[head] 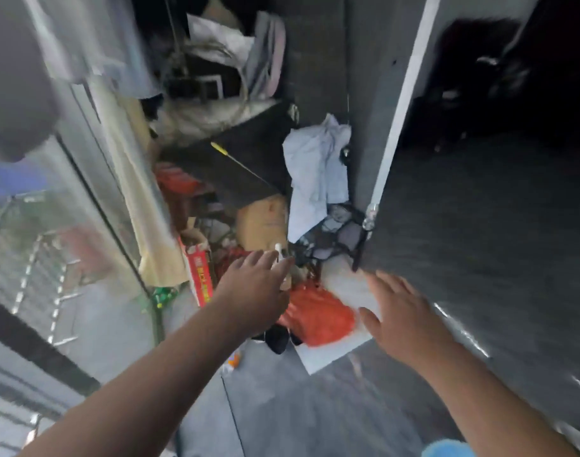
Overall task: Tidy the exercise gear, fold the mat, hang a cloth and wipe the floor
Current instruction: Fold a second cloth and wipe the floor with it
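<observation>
Both hands reach forward into a cluttered corner. The left hand (259,285) sits left of the right hand (400,311), with a plastic bag (318,318) on the floor between them. The bag lies partly on a flat board (334,354) resting on the floor (298,407). A printed carton (199,275) stands just left of the left hand. Behind the bag, a crumpled cloth (315,173) hangs against a door edge (397,120) on the right. A dark panel (242,159) leans left of the cloth, above a cardboard box (262,222). A glass partition (67,192) closes off the left side.
</observation>
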Demonstrator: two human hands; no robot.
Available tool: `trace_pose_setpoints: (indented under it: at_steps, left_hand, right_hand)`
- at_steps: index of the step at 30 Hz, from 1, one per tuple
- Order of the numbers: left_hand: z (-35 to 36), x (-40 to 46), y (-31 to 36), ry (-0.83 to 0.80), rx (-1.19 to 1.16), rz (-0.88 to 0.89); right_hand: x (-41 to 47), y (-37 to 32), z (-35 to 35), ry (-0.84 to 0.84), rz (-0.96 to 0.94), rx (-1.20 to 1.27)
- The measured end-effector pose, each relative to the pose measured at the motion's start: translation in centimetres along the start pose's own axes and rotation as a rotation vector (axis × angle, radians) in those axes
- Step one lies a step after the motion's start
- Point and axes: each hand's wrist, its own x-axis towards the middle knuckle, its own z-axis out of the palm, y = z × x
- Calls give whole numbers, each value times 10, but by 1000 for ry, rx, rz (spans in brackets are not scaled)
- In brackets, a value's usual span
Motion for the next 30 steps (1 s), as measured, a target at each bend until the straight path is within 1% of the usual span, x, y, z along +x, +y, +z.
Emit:
trace_pose_setpoints:
  at_steps: [4, 6, 12, 17, 20, 26, 30]
  left_hand:
    - [25, 82, 64, 8, -23, 126]
    - [37, 119, 93, -35, -52, 186]
    - [72, 221, 160, -76, -41, 391]
    - [107, 312, 185, -110, -60, 505]
    - [124, 378, 187, -80, -64, 569]
    - [144, 504, 189, -87, -81, 660]
    - [161, 569, 208, -153, -85, 709]
  right_hand:
    - [10, 84, 0, -8, 141, 23]
    - [13, 122, 2, -14, 215, 37]
    - [42, 213, 14, -25, 430, -1]
    - [100, 253, 35, -46, 531, 4]
    - [151, 270, 43, -38, 569, -16]
    - [252, 301, 37, -17, 672, 28]
    - [300, 332, 37, -41, 705, 31]
